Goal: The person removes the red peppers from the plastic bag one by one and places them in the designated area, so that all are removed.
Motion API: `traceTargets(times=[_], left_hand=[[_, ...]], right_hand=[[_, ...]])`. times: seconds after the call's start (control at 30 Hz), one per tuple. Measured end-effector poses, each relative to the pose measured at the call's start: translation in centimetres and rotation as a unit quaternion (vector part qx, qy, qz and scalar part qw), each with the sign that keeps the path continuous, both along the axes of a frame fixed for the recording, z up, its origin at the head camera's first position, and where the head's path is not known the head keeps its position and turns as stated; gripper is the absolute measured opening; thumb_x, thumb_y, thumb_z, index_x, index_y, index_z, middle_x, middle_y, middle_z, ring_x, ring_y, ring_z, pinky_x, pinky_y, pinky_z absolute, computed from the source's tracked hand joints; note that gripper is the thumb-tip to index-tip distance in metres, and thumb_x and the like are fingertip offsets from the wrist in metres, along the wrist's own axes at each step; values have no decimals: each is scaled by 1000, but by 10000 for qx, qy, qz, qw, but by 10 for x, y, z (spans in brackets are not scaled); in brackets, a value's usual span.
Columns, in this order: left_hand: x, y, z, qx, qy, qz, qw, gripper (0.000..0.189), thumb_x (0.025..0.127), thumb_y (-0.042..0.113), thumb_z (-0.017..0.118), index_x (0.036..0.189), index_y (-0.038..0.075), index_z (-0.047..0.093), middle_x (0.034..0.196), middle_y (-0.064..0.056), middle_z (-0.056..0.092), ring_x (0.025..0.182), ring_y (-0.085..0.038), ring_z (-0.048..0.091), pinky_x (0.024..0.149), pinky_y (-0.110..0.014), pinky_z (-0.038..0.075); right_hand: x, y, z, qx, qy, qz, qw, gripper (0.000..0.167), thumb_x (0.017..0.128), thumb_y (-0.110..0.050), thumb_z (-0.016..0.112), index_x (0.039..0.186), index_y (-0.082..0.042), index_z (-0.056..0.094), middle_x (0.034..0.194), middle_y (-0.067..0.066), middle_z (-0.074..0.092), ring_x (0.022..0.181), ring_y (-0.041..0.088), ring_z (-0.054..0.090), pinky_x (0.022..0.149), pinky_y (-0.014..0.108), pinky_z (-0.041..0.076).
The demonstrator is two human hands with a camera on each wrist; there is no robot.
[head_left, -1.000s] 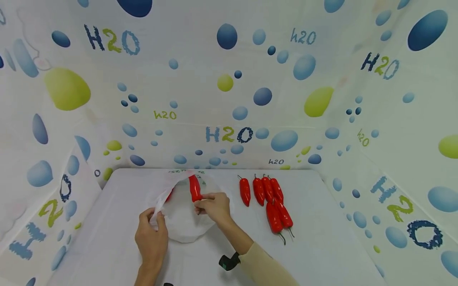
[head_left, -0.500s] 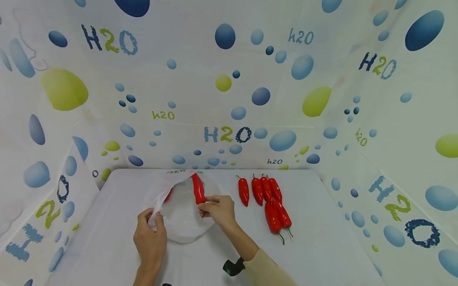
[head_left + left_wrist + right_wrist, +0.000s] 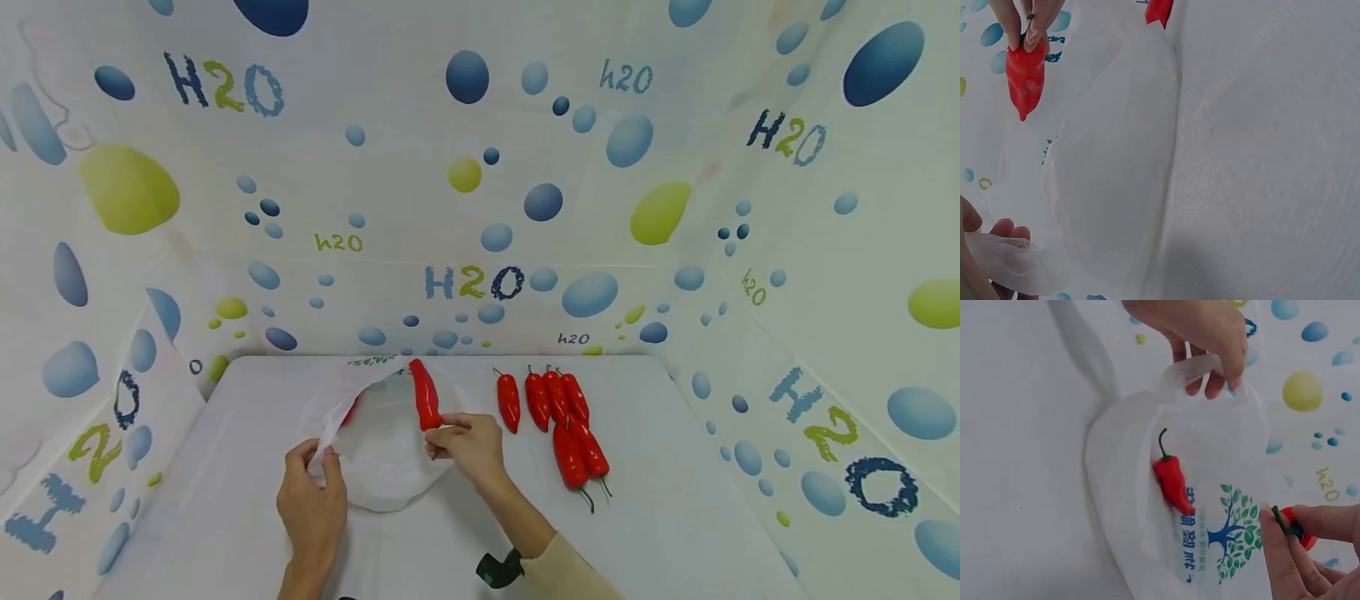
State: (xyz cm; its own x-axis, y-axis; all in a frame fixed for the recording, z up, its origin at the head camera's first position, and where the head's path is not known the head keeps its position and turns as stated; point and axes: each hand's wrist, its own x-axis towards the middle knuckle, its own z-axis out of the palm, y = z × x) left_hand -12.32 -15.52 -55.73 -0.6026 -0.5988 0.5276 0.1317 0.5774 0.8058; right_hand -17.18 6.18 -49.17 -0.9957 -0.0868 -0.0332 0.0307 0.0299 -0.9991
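Note:
My left hand (image 3: pixel 313 500) pinches the edge of a white plastic bag (image 3: pixel 382 492) near its handle, holding the mouth open. A red chili pepper (image 3: pixel 425 396) hangs over the bag's opening on the right side, its tip pointing away from me. My right hand (image 3: pixel 472 450) pinches it by the green stem, between thumb and fingers. Another red chili pepper (image 3: pixel 1172 484) with a curved stem lies inside the bag, in the right wrist view. Beside it, a tree print with blue characters (image 3: pixel 1232 534) shows on the bag.
To the right of the bag, several red chili peppers (image 3: pixel 555 396) lie grouped on the white table (image 3: pixel 675 517). A curtain (image 3: pixel 480 225) with blue and green drops and H2O lettering rises behind the table and along both sides.
My right hand has moved to the right with the chili pepper, which now sits farther from the bag's left edge. The left hand keeps its hold on the bag.

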Motion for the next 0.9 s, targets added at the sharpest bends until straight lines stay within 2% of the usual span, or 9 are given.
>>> traceTargets(times=[0.43,0.67,0.9], left_hand=[[0,4,1,63,-126,-25,9999,25,97,8,67,120,-2,65,97,-19,70,85,-34,66,77,-35,38],[0,5,0,102,-208,-127,9997,26,99,8,66,122,-3,64,100,-20,70,87,-33,66,78,-31,38],[0,6,1,119,-243,-89,9996,26,98,9,66,121,-3,64,100,-20,70,89,-35,67,80,-31,38]], right_hand=[[8,17,-2,-281,5,-132,9995,32,90,-16,83,118,-2,76,90,11,79,80,26,78,74,37,62],[14,25,1,-186,45,-215,9996,33,91,-18,83,119,-2,76,92,11,79,81,26,78,75,36,61],[18,36,-1,-189,-51,-449,9988,35,91,-20,83,120,-1,75,94,11,79,82,27,78,75,36,62]])
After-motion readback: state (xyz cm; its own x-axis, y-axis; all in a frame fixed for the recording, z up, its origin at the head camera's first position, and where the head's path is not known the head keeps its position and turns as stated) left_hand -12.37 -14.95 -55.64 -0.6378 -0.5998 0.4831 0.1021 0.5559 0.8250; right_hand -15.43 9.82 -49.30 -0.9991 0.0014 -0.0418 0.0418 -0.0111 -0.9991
